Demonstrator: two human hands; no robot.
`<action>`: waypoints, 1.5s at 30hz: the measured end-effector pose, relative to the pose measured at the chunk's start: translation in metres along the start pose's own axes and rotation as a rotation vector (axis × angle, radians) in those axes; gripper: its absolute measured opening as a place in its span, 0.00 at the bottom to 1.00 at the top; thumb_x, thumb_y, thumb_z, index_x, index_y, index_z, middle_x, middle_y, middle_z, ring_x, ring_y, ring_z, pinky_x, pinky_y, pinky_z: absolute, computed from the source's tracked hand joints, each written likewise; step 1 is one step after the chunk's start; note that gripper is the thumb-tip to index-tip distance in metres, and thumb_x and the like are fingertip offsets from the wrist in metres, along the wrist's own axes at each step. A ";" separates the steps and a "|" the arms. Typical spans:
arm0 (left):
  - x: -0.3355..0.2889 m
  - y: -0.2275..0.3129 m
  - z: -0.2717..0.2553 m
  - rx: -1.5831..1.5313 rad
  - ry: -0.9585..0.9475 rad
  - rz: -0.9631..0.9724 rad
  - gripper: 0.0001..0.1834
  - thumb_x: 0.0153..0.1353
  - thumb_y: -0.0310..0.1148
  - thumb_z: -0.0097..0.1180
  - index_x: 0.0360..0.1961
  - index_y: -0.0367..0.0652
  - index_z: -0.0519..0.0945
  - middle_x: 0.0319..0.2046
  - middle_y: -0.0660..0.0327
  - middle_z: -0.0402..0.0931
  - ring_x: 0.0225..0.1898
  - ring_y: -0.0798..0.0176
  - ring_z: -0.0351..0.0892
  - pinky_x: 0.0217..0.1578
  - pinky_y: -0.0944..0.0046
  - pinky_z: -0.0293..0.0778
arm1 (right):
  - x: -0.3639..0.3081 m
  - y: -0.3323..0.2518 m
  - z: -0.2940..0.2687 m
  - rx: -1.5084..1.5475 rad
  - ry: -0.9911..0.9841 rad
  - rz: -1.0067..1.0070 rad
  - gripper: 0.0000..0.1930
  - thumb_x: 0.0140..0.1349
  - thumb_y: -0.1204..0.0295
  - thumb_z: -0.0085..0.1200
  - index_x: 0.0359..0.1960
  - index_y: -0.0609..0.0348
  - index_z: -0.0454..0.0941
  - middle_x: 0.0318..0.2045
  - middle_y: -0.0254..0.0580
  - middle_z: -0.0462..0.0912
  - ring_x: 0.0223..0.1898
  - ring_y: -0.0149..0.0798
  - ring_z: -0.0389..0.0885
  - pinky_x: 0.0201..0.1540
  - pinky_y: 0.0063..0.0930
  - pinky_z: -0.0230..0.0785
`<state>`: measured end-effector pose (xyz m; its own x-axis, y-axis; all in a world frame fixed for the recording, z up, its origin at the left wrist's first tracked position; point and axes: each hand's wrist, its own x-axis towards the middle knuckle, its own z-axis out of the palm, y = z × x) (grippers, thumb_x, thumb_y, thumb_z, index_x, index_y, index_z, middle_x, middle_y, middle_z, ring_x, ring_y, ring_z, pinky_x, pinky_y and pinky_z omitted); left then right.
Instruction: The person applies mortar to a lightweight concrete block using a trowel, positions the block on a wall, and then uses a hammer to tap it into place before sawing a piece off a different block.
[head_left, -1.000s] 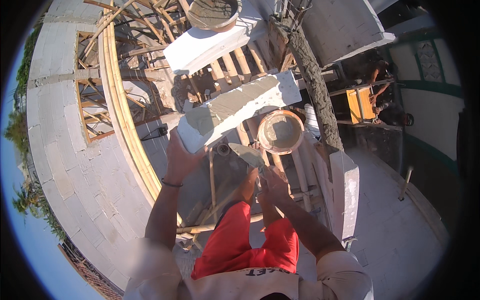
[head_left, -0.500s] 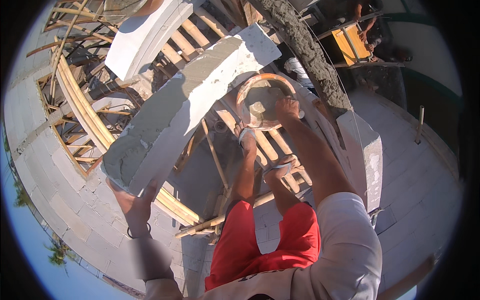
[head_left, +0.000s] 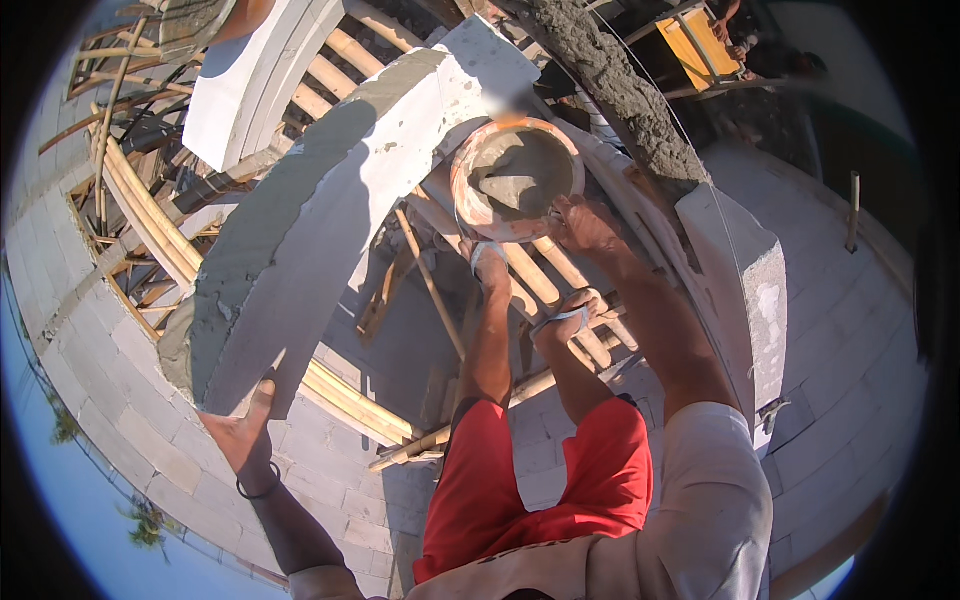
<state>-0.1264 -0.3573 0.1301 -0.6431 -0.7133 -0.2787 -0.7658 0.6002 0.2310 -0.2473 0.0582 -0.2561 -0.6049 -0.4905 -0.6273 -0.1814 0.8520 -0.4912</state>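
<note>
A long white block [head_left: 310, 245] slants across the left, with grey mortar [head_left: 270, 215] spread along one face. My left hand [head_left: 245, 425] grips its near lower end, thumb on the white side and fingers around the edge, partly hidden. Right of the block is a round, mortar-smeared orange bucket [head_left: 465, 200] with wet grey mortar [head_left: 530, 175] inside. My right hand [head_left: 585, 225] is closed at the bucket's near right rim; the fingertips are partly hidden. Both my feet, in sandals, stand on bamboo poles [head_left: 530, 270] just below the bucket.
A wall top with rough mortar [head_left: 625, 95] runs at the upper right, ending by a white block [head_left: 745, 300]. Bamboo scaffolding [head_left: 145, 215] and another white block [head_left: 255, 85] are at left. Another person's hands are near a yellow board [head_left: 700, 48]. A thin string crosses the right.
My right hand has drawn back from inside the bucket's edge to its near right rim. The bucket's mouth faces me more fully. My left hand stays on the block, its thumb now plainly seen.
</note>
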 end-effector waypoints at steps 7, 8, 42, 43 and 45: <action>-0.007 0.030 0.010 -0.025 0.028 -0.044 0.67 0.45 0.51 0.76 0.72 0.25 0.45 0.67 0.40 0.57 0.67 0.48 0.61 0.68 0.54 0.55 | -0.064 0.004 0.009 0.382 0.242 0.012 0.18 0.58 0.55 0.58 0.41 0.56 0.80 0.34 0.51 0.84 0.39 0.55 0.84 0.42 0.46 0.75; -0.007 0.032 0.013 -0.060 0.006 -0.002 0.68 0.45 0.51 0.76 0.73 0.25 0.43 0.67 0.39 0.56 0.67 0.49 0.60 0.68 0.54 0.55 | -0.075 -0.004 0.010 0.289 0.358 -0.013 0.17 0.56 0.56 0.59 0.38 0.56 0.79 0.32 0.50 0.84 0.37 0.57 0.83 0.40 0.46 0.74; 0.009 0.069 0.000 -0.221 -0.126 0.162 0.49 0.49 0.39 0.73 0.62 0.29 0.54 0.55 0.44 0.65 0.57 0.52 0.67 0.59 0.56 0.64 | -0.158 -0.085 -0.035 0.512 0.283 0.426 0.20 0.65 0.57 0.48 0.47 0.62 0.72 0.37 0.63 0.83 0.40 0.61 0.84 0.44 0.56 0.73; 0.009 0.068 0.003 -0.206 -0.139 0.151 0.48 0.49 0.38 0.73 0.62 0.30 0.54 0.55 0.44 0.65 0.57 0.52 0.67 0.59 0.56 0.65 | -0.132 -0.071 -0.033 0.378 0.170 0.438 0.20 0.65 0.56 0.50 0.48 0.61 0.73 0.41 0.60 0.83 0.45 0.62 0.83 0.47 0.56 0.74; 0.005 0.083 0.010 -0.228 -0.148 0.140 0.48 0.48 0.38 0.75 0.61 0.31 0.54 0.55 0.45 0.66 0.55 0.53 0.68 0.59 0.57 0.65 | -0.077 -0.030 0.006 -0.022 0.213 0.436 0.20 0.66 0.58 0.50 0.52 0.60 0.76 0.44 0.53 0.84 0.44 0.57 0.85 0.49 0.48 0.77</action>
<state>-0.1929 -0.3080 0.1388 -0.7480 -0.5586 -0.3584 -0.6612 0.5806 0.4751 -0.1911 0.0697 -0.1967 -0.7729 -0.0406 -0.6332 0.1089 0.9746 -0.1955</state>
